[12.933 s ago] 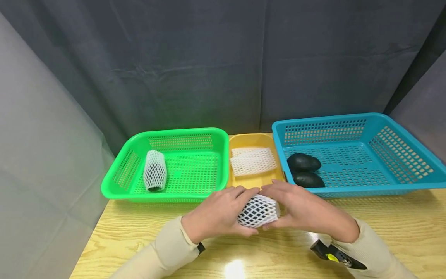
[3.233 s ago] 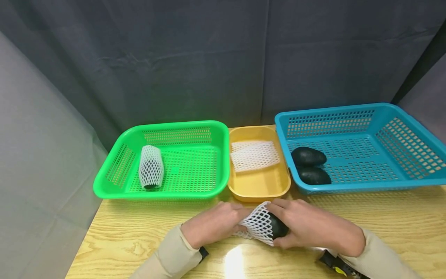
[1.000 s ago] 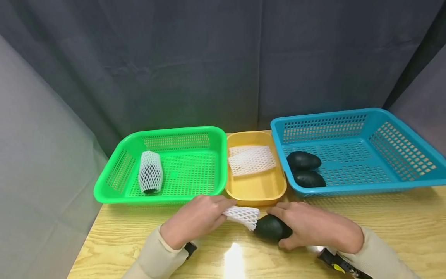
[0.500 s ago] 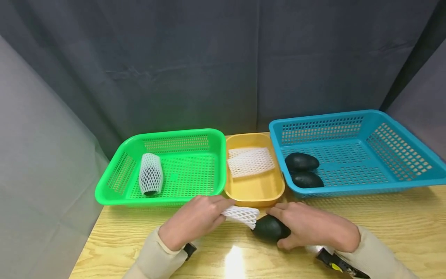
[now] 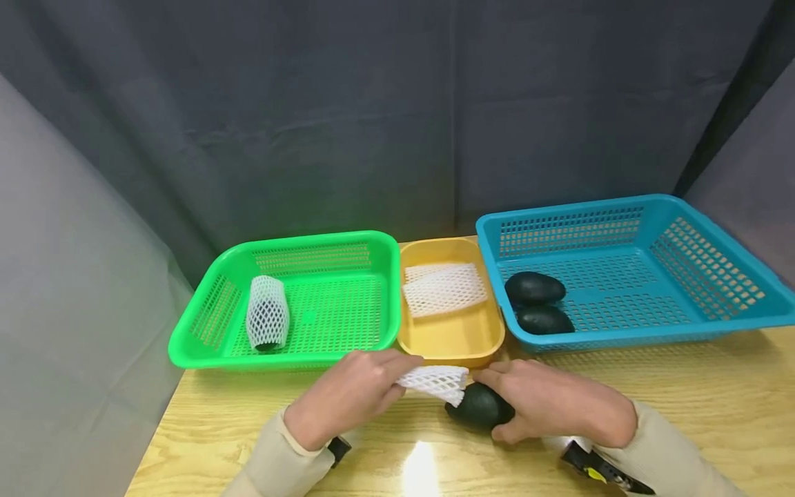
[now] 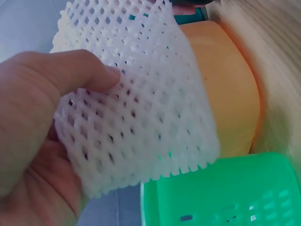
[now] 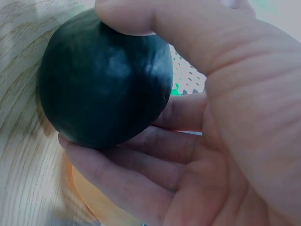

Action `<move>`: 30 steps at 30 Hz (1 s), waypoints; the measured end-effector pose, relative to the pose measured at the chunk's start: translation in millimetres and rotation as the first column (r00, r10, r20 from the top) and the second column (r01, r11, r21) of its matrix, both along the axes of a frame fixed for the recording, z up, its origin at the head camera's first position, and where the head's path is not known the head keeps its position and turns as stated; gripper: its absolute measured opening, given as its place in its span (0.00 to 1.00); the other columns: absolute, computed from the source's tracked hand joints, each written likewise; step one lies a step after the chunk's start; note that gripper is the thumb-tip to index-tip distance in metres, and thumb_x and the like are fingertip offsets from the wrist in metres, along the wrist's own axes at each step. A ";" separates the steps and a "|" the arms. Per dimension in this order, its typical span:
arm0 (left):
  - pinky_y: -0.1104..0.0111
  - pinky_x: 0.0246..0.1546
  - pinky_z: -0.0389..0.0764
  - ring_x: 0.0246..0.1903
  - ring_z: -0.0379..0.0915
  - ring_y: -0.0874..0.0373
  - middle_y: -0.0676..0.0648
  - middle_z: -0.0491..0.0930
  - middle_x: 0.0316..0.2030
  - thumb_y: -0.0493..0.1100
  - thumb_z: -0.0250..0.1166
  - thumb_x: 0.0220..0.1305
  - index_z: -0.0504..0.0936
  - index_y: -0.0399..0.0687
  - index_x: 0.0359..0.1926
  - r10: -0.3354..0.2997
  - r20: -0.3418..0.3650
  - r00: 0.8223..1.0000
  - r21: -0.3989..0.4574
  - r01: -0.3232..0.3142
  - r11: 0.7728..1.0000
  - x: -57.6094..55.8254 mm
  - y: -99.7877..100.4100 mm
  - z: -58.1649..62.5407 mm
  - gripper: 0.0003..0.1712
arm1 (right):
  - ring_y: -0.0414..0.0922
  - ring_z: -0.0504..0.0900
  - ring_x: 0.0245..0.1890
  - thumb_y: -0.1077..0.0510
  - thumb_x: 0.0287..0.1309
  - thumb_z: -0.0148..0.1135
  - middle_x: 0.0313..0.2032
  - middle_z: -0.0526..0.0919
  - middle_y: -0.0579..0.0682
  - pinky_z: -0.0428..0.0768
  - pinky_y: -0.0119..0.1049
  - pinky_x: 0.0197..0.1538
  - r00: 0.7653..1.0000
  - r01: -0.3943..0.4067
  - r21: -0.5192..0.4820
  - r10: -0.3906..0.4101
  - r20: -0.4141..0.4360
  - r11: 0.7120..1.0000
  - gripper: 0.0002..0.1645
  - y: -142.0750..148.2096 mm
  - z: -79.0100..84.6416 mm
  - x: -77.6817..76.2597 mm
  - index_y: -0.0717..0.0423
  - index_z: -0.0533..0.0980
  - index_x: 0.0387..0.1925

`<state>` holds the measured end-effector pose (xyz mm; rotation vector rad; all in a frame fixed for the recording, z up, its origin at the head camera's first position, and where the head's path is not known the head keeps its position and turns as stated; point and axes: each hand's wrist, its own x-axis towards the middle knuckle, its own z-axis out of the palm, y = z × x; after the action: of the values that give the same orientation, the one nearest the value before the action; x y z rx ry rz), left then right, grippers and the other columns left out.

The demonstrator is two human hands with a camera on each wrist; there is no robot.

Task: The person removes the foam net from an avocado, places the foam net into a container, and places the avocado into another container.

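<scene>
My left hand (image 5: 350, 397) pinches a white foam net sleeve (image 5: 437, 382) over the table, just in front of the yellow tray. In the left wrist view the thumb presses flat on the sleeve's mesh (image 6: 150, 103). Thumb and fingers of my right hand (image 5: 555, 402) grip a dark green avocado (image 5: 477, 408) low over the wood. The right wrist view has the avocado's smooth round end (image 7: 103, 84) bare, without mesh. The sleeve's right-hand mouth overlaps the avocado's left tip in the head view.
A green basket (image 5: 273, 362) at left contains one avocado in a net sleeve (image 5: 268, 312). Behind the hands, a yellow tray (image 5: 456, 338) holds more foam sleeves (image 5: 446, 288). Two bare avocados (image 5: 535, 288) lie in the blue basket (image 5: 652, 333) at right. A dark curtain hangs behind.
Earlier the mesh wrapped the avocado between both hands; it has since come off leftward with my left hand. Over the last second, the sleeve's mouth shifts slightly toward the avocado's tip.
</scene>
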<state>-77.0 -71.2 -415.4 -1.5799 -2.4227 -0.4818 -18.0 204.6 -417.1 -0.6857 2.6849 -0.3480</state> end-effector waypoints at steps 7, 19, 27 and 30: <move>0.82 0.30 0.80 0.31 0.82 0.67 0.52 0.87 0.39 0.32 0.64 0.53 0.82 0.44 0.52 -0.038 -0.050 0.998 0.044 0.040 0.998 -1.8 3.3 -2.7 0.22 | 0.52 0.83 0.50 0.40 0.43 0.73 0.56 0.81 0.54 0.82 0.47 0.48 1.000 0.001 0.006 -0.001 -0.006 1.000 0.45 0.6 0.4 1.0 0.59 0.73 0.60; 0.76 0.41 0.84 0.41 0.86 0.62 0.49 0.87 0.44 0.34 0.66 0.56 0.81 0.41 0.54 -0.057 -0.046 0.997 0.065 0.060 0.996 -8.3 5.3 6.0 0.22 | 0.46 0.84 0.42 0.42 0.41 0.74 0.48 0.83 0.50 0.82 0.40 0.41 0.997 -0.025 0.007 0.025 -0.072 1.000 0.37 -1.9 1.3 1.3 0.57 0.77 0.51; 0.74 0.40 0.85 0.43 0.86 0.61 0.48 0.87 0.46 0.35 0.67 0.58 0.81 0.41 0.55 -0.028 -0.047 0.998 0.117 0.033 0.993 -15.7 14.0 13.1 0.22 | 0.49 0.84 0.46 0.41 0.43 0.73 0.52 0.83 0.52 0.83 0.42 0.45 1.000 -0.015 -0.001 0.015 -0.016 1.000 0.42 -2.2 1.2 -0.1 0.59 0.75 0.57; 0.74 0.40 0.85 0.45 0.86 0.59 0.47 0.86 0.48 0.33 0.66 0.57 0.80 0.41 0.56 -0.008 -0.038 0.999 0.128 0.013 0.992 -19.4 19.0 15.4 0.23 | 0.51 0.84 0.49 0.41 0.43 0.73 0.53 0.82 0.54 0.83 0.45 0.47 1.000 -0.008 0.005 0.009 -0.010 1.000 0.43 -2.0 1.2 0.5 0.61 0.74 0.58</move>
<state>-96.5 -52.2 -400.0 -1.5355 -2.3069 -0.5920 -17.5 202.5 -415.9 -0.6989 2.6904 -0.3364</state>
